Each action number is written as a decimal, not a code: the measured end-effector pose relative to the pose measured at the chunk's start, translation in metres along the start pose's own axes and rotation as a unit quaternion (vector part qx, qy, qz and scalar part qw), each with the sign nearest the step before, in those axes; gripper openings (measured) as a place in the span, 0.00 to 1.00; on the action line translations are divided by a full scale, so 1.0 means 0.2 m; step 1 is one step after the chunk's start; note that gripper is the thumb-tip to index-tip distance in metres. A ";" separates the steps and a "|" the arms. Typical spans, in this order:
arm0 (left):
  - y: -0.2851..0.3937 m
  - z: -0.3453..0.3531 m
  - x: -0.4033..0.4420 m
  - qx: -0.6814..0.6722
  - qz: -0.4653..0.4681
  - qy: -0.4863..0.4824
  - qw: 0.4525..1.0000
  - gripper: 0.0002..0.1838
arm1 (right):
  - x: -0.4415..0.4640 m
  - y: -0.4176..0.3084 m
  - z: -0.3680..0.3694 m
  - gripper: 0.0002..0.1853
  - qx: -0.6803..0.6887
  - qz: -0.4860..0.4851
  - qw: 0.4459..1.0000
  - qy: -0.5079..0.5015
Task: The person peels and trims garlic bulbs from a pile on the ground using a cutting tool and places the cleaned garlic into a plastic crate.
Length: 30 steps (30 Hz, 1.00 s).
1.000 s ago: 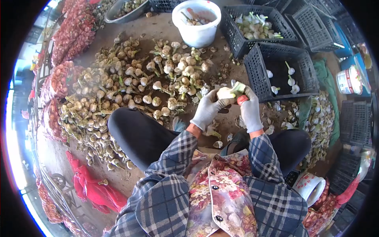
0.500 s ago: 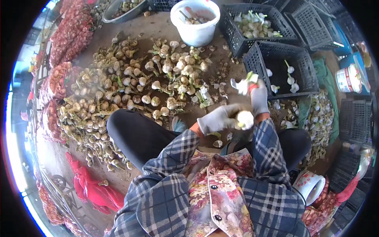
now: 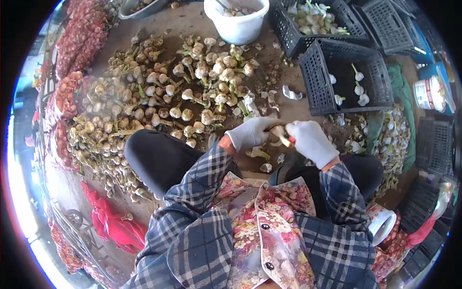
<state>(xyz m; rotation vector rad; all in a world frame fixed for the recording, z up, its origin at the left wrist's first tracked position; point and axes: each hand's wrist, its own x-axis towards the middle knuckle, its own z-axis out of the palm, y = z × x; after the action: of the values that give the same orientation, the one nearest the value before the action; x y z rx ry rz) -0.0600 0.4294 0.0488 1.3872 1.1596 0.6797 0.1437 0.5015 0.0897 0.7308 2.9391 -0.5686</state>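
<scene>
My left hand (image 3: 252, 133), in a whitish glove, is closed around a garlic bulb (image 3: 277, 132) in front of my knees. My gloved right hand (image 3: 314, 143) is closed right beside the bulb, its fingertips meeting it. A small red piece (image 3: 291, 139) shows at the right fingertips; the rest of what that hand grips is hidden. Beyond my hands lies a large heap of untrimmed garlic (image 3: 159, 91) with dry stalks. A curved white peel (image 3: 292, 93) rests on the ground ahead of my right hand.
At the right, a black crate (image 3: 313, 91) holds several white bulbs; behind it a fuller crate (image 3: 284, 33) holds more garlic. A white bucket (image 3: 236, 28) stands at the back. Peelings (image 3: 392, 144) are piled beside my right knee. Red net sacks (image 3: 82, 38) line the left.
My right hand has come back from near the crate to the bulb at my left hand. The blurred green-and-white scrap by it is no longer there. The view has shifted slightly.
</scene>
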 end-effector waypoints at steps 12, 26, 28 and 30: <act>-0.13 0.18 0.06 -0.384 -0.038 0.240 0.891 0.23 | 0.08 -0.05 0.18 0.03 0.316 0.145 0.904 0.248; -0.28 0.00 0.30 -0.756 -0.054 0.223 0.613 0.16 | -0.09 0.46 0.18 0.16 0.898 0.008 0.326 0.296; -0.26 -0.02 0.29 -0.765 -0.033 0.246 0.594 0.16 | 0.00 0.47 0.10 0.17 0.410 0.249 0.876 -0.049; -0.23 0.00 0.30 -0.749 -0.023 0.258 0.610 0.16 | 0.07 0.39 0.26 0.14 -0.096 0.289 0.942 -0.143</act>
<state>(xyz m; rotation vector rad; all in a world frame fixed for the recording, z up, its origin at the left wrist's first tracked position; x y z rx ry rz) -0.0511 0.4781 -0.0093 -0.3422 0.5504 1.5462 0.1653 0.5530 0.0128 1.2841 2.3054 -0.2927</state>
